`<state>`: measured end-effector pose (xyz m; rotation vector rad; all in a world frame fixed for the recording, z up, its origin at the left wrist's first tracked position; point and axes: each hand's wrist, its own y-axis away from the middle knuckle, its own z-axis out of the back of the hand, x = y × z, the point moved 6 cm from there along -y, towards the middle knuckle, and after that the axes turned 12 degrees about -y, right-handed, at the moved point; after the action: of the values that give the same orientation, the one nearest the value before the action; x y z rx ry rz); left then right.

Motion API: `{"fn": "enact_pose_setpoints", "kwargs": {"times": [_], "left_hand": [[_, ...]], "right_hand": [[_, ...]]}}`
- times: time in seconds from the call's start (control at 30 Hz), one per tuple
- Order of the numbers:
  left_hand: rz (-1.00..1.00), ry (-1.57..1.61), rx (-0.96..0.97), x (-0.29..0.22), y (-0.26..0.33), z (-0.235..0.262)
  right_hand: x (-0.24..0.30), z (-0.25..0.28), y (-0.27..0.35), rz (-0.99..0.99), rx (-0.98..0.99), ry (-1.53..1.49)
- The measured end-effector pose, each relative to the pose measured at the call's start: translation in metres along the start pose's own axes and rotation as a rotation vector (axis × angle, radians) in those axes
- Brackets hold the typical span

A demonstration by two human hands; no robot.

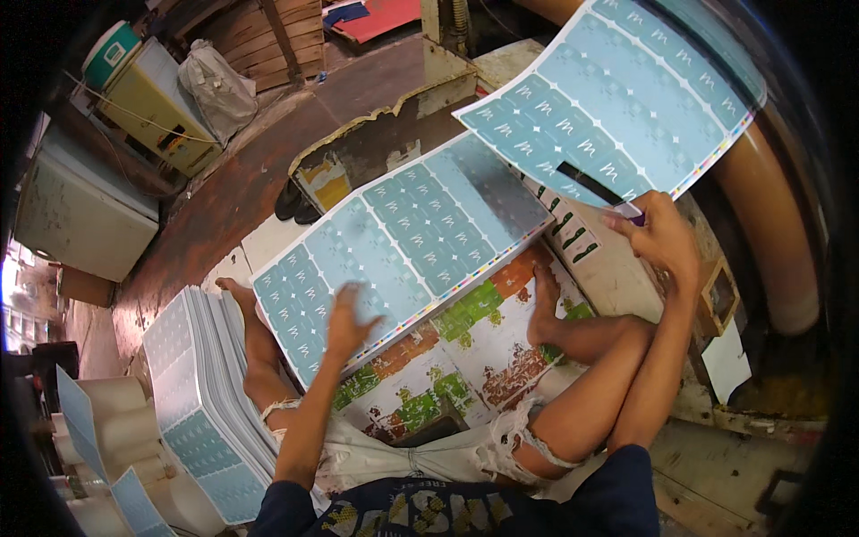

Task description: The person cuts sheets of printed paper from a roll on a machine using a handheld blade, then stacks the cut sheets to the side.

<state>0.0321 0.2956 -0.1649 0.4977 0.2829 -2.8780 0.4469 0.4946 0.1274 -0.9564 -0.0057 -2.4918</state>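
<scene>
A long stack of teal printed sheets (pixel 403 219) lies slantwise in front of me, with a colour strip along its near edge. Over its near left part is my left hand (pixel 349 320), fingers spread and slightly blurred, holding nothing; whether it touches the top sheet I cannot tell. My right hand (pixel 660 237) is closed around the purple end of a knife-like tool (pixel 589 184) with a long black blade. That blade crosses the lower edge of a raised, curved teal sheet (pixel 626 98) at the upper right. Whether my fingers also pinch this sheet is hidden.
A second tall stack of sheets (pixel 210 394) stands by my leg at the left. Beyond are a white cabinet (pixel 85 201), a yellow box (pixel 165 116), a cooler (pixel 112 52) and a sack (pixel 219 85). A thick brown pipe (pixel 787 224) rises at the right.
</scene>
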Motion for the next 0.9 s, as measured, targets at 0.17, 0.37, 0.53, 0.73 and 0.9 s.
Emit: {"fn": "enact_pose_setpoints", "kwargs": {"times": [0.17, 0.37, 0.53, 0.73, 0.9], "left_hand": [[-0.279, -0.255, 0.206, -0.096, -0.024, -0.051], [-0.186, -0.407, 0.231, -0.078, -0.03, -0.098], [-0.171, -0.199, 0.336, -0.109, -0.045, -0.076], [0.332, 1.855, 0.51, -0.194, -0.066, -0.023], [0.505, 1.834, 0.322, -0.23, -0.081, 0.008]], "right_hand": [[0.016, -0.018, 0.004, -0.109, 0.147, -0.085], [0.035, -0.033, 0.009, -0.01, 0.337, -0.057], [0.036, -0.041, 0.013, 0.092, 0.43, -0.087], [0.042, -0.08, 0.012, 0.12, 0.685, -0.073], [0.032, -0.1, 0.016, -0.128, 0.903, -0.127]]}}
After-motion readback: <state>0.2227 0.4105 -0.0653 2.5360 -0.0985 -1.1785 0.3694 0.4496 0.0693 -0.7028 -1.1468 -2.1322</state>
